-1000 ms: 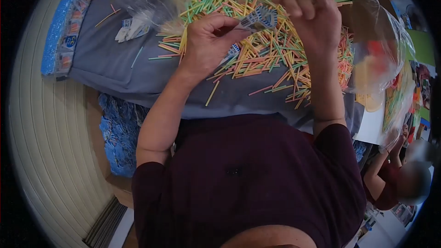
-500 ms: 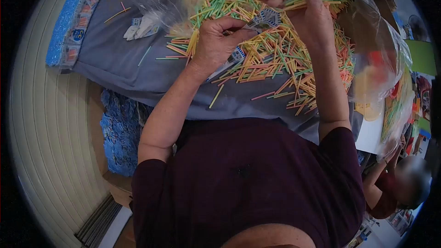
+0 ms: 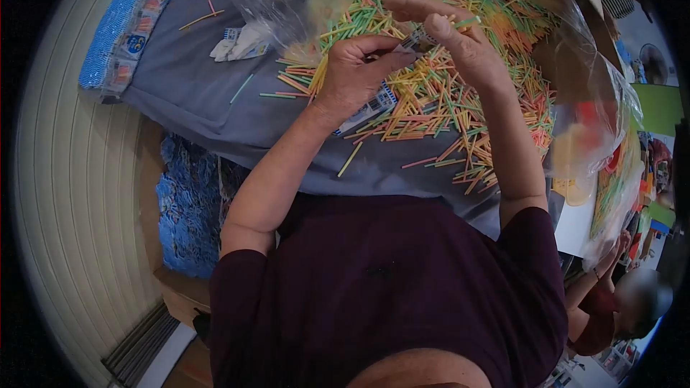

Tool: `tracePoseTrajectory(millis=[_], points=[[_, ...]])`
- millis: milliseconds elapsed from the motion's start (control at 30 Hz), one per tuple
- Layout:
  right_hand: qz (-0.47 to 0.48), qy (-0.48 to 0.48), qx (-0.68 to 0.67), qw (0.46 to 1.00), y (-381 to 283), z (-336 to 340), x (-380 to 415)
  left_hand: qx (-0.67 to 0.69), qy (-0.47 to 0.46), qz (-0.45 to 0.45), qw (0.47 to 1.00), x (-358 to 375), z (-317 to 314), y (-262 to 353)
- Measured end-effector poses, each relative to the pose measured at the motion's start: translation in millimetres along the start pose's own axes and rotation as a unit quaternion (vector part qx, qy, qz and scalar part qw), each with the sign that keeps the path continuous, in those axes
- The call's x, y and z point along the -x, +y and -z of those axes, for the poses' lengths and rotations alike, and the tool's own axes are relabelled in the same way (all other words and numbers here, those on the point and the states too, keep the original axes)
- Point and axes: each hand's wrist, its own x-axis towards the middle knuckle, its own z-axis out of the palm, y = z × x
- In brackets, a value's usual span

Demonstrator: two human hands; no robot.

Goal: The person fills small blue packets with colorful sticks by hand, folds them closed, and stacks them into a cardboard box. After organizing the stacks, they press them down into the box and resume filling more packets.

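My left hand (image 3: 352, 75) pinches a small printed packet (image 3: 415, 38) between thumb and fingers, above a heap of thin coloured sticks (image 3: 431, 111) in green, yellow, orange and pink. Close by on the right, my right hand (image 3: 471, 54) is closed around a small bunch of sticks (image 3: 468, 23), their ends showing past the thumb. The bunch meets the packet's open side; how far in the sticks sit is hidden by the fingers. Another printed packet (image 3: 374, 108) lies flat beneath my left wrist, at the heap's near edge.
Crumpled white packets (image 3: 243, 42) and a few stray sticks lie on the grey cloth (image 3: 180, 93). Clear plastic sheeting (image 3: 287, 0) borders the heap. A blue strip of filled packets (image 3: 126, 25) is at far left, a box of blue material (image 3: 188, 208) below. Another person (image 3: 600, 305) is at right.
My right hand has come down and left, bringing the sticks to the packet. The packet, spread visibly before, is now partly covered by my fingers. The whole view has shifted slightly.
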Motion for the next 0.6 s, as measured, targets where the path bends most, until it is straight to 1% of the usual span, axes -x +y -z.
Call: tracePoseTrajectory(millis=[33, 67, 100, 167, 200, 267, 300, 333, 367, 400, 433, 467, 500, 533, 567, 600], points=[[0.02, 0.003, -0.016, 1.0, -0.6, 2.0, -2.2, 0.05, 0.002, 0.024, 0.998, -0.8, 0.1, 1.6], [0.011, 0.062, -0.025, 0.998, -2.5, -1.6, -1.7, 0.1, 0.003, 0.047, 0.994, -2.3, 0.1, 2.7], [0.013, 0.063, -0.023, 0.998, -4.3, -3.9, -3.9, 0.101, 0.002, 0.044, 0.994, -4.8, 0.3, 2.0], [0.056, 0.096, -0.041, 0.993, -6.0, -7.7, -7.0, 0.15, 0.002, 0.078, 0.986, -9.2, 0.9, -2.5], [0.055, 0.101, -0.039, 0.993, -5.4, -10.8, -8.6, 0.15, -0.003, 0.079, 0.986, -9.3, 0.7, -3.9], [-0.003, 0.013, -0.032, 0.999, -3.0, -16.2, -8.2, 0.161, -0.042, 0.025, 0.986, -9.6, -3.2, -7.0], [-0.057, -0.009, 0.004, 0.998, -3.4, -19.2, -4.4, 0.165, -0.061, 0.031, 0.984, -8.2, -6.3, -4.8], [-0.065, 0.012, 0.009, 0.998, -2.8, -22.8, -2.3, 0.099, -0.062, 0.013, 0.993, -4.1, -7.0, 0.2], [0.01, 0.019, 0.049, 0.999, -0.9, -26.9, -2.2, 0.033, -0.062, -0.007, 0.998, 0.7, -6.6, 3.4], [0.084, 0.022, 0.089, 0.992, 2.0, -30.2, -1.5, -0.035, -0.07, -0.069, 0.995, 6.0, -5.3, 3.1], [0.076, 0.033, 0.094, 0.992, 6.2, -35.3, 1.7, -0.028, -0.083, -0.065, 0.994, 11.9, 0.3, 0.8], [0.12, 0.02, 0.187, 0.975, 11.0, -43.2, 6.9, -0.028, -0.073, -0.065, 0.995, 18.9, 8.4, -2.3], [0.165, 0.002, 0.277, 0.947, 14.4, -49.8, 13.1, -0.03, -0.061, -0.066, 0.995, 25.5, 14.3, -2.4], [0.124, -0.028, 0.207, 0.97, 13.9, -56.8, 21.8, -0.029, -0.066, -0.064, 0.995, 31.3, 16.1, 3.9], [0.121, -0.023, 0.208, 0.97, 10.4, -54.0, 27.7, -0.021, -0.023, -0.05, 0.998, 36.5, 17.3, 13.3], [0.135, 0.028, 0.24, 0.961, 5.0, -45.3, 35.2, -0.013, 0.021, -0.035, 0.999, 42.3, 20.7, 21.0]])
